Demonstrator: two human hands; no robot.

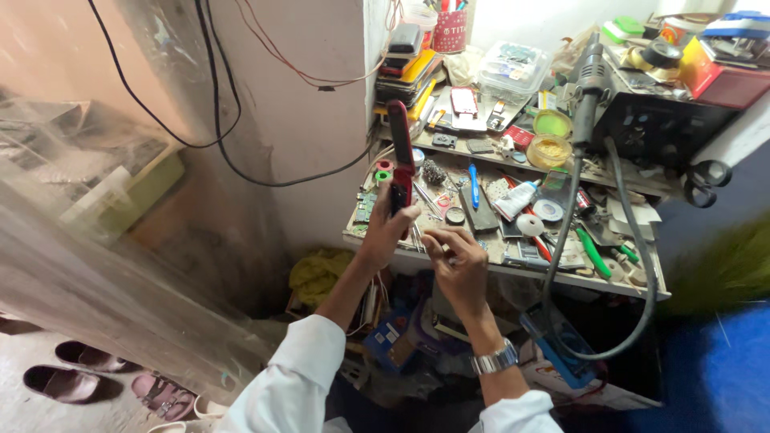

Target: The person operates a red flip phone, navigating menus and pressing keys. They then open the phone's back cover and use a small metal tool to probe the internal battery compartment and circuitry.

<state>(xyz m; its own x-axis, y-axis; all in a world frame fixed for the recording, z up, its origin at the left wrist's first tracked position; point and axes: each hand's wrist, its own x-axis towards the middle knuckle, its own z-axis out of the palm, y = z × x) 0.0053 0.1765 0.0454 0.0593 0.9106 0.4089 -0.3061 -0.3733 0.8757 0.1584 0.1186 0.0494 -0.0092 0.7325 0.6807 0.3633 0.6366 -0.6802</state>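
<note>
My left hand [387, 230] grips the lower half of a red flip phone [400, 156], held upright and unfolded above the left end of a cluttered workbench [513, 269]. My right hand [455, 261] hovers just to its right over the bench's front edge, fingers curled with the tips pinched together; whether a small part sits between them cannot be made out. A metal watch [495, 358] is on that wrist. Both arms wear white sleeves.
The bench holds a blue-handled tool [474, 185], a white tube [517, 199], green-handled pliers [593, 252], circuit boards and small parts. A hot-air wand [588, 88] with a grey hose [561, 240] hangs at the right. Stacked phones [409, 64] sit behind. Sandals [76, 373] lie on the floor at the left.
</note>
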